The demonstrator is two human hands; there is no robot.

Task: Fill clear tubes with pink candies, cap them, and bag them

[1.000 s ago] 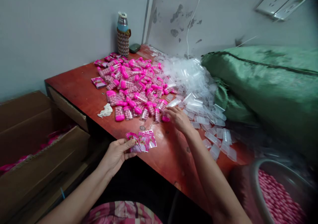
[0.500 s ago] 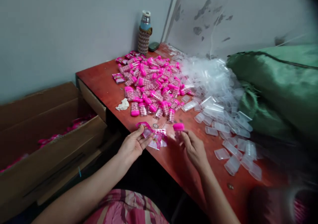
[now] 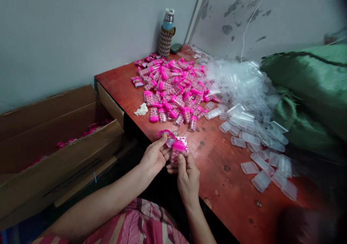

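My left hand [image 3: 155, 157] is closed on a pink printed plastic sleeve [image 3: 166, 133], pinched between thumb and fingers above the table's front edge. In my right hand [image 3: 187, 175] is a small clear bottle [image 3: 177, 154] with a pink cap, full of pink balls and held cap up. The bottle is close beside the sleeve, at the left fingertips; whether they touch I cannot tell. Partly behind the bottle, a clear and pink printed sleeve [image 3: 183, 140] shows. Farther back on the table lies a heap of similar pink-capped bottles [image 3: 176, 88].
Clear empty plastic tubes [image 3: 244, 110] are piled on the right of the red table [image 3: 227, 204], beside a green sack [image 3: 311, 92]. A flask in a knitted cover [image 3: 166, 38] stands at the back. An open cardboard box [image 3: 81, 157] with pink items is at the left.
My right hand has moved left with the bottle, bringing it up to the sleeve in my left hand. The view has shifted a little, so the table appears farther right.
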